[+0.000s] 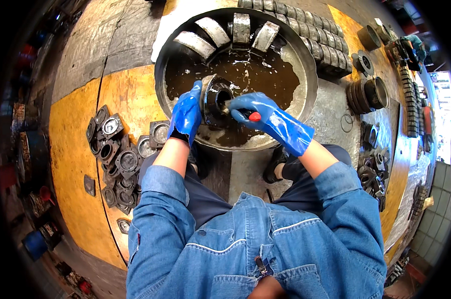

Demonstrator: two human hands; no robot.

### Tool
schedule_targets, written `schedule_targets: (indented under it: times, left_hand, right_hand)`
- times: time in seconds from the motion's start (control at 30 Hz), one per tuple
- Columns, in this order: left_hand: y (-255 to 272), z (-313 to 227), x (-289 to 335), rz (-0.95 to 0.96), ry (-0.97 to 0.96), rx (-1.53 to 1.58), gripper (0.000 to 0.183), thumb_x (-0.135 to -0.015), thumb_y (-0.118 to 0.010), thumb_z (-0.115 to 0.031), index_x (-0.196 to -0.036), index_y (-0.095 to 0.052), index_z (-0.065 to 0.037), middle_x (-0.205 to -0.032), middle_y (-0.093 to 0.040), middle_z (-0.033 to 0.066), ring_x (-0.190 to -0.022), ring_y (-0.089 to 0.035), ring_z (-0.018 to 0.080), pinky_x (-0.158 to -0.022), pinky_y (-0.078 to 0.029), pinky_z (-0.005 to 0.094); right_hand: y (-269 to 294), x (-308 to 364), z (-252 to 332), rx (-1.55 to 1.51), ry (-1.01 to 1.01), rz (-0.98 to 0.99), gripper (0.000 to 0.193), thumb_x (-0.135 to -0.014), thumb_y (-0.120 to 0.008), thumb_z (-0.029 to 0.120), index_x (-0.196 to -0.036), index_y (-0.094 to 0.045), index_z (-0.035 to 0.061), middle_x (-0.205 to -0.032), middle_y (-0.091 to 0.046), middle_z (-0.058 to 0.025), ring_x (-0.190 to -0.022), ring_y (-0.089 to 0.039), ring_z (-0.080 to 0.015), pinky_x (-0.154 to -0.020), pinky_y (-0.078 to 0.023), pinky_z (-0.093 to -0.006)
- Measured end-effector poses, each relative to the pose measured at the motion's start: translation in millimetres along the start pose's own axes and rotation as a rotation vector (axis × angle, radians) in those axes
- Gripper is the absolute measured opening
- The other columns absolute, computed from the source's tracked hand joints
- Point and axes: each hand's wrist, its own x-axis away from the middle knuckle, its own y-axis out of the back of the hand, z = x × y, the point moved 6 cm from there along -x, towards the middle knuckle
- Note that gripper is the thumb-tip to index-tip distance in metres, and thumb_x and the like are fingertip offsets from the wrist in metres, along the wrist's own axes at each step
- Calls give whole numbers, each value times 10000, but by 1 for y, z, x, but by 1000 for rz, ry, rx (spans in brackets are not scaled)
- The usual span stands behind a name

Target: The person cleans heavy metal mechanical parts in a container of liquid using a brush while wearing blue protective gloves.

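Observation:
My left hand [187, 112], in a blue rubber glove, grips the side of a dark, wet metal housing [213, 105] with a round bore. It is tilted so the bore faces right, above the near part of a wide round metal basin [311, 84] of brown liquid. My right hand [268, 118], gloved the same way, is closed round a small brush [255, 116] whose red handle end shows. Its tip is at the mouth of the bore; how far it goes in is hidden. Several curved metal blocks [241, 30] lean against the basin's far inner wall.
To the left, a pile of dark flanged metal parts [127, 160] lies on yellow boards. Rows of stacked metal pieces [330, 52] stand beyond the basin at the right. Metal rings [376, 93] and more dark parts [377, 169] lie farther right. My legs straddle the basin's near side.

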Motion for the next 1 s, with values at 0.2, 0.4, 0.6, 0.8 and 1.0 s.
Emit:
schedule_targets:
  times: [0.2, 0.4, 0.6, 0.8, 1.0]
  left_hand:
    - [4, -2, 3, -5, 50, -91, 390, -1082, -450, -123, -1436, -547, 9, -1235, -695, 294, -1171, -670, 454, -987, -536, 472]
    - [2, 5, 0, 38, 108, 81, 431, -1086, -478, -141, -1499, -533, -31, -1290, -683, 289, -1219, -658, 436, -1026, -523, 461]
    - [-2, -6, -3, -79, 211, 426, 617, -1102, -429, -469, -1182, -697, 81, -1157, -719, 310, -1136, -672, 430, -980, -481, 436]
    - [-3, -9, 1, 64, 399, 567, 525, -1118, -437, -409, -1338, -669, 7, -1313, -703, 249, -1284, -637, 378, -1070, -463, 410]
    - [-11, 4, -2, 38, 286, 636, 547, -1084, -496, -441, -1298, -698, 20, -1243, -751, 200, -1184, -688, 259, -1018, -486, 361]
  right_hand:
    - [-6, -56, -13, -261, -51, 79, 180, -948, -747, 129, -1115, -778, 68, -1026, -783, -150, -955, -764, -277, -847, -607, -388]
    - [-20, 3, -100, -595, -810, -305, 320, -988, -701, 343, -1058, -759, 36, -926, -744, -28, -890, -671, -110, -846, -553, -301]
    - [-27, 59, -74, -505, -1176, -303, 394, -927, -670, 380, -1016, -719, 0, -816, -713, -104, -769, -669, -190, -730, -521, -373]
    - [-34, 54, -21, -508, -1310, -85, 364, -937, -681, 343, -1052, -734, 1, -874, -735, -110, -806, -674, -208, -742, -516, -368]
    - [-29, 41, -16, -599, -1028, 33, 239, -934, -695, 267, -966, -718, 31, -803, -676, -15, -728, -602, -125, -703, -494, -306]
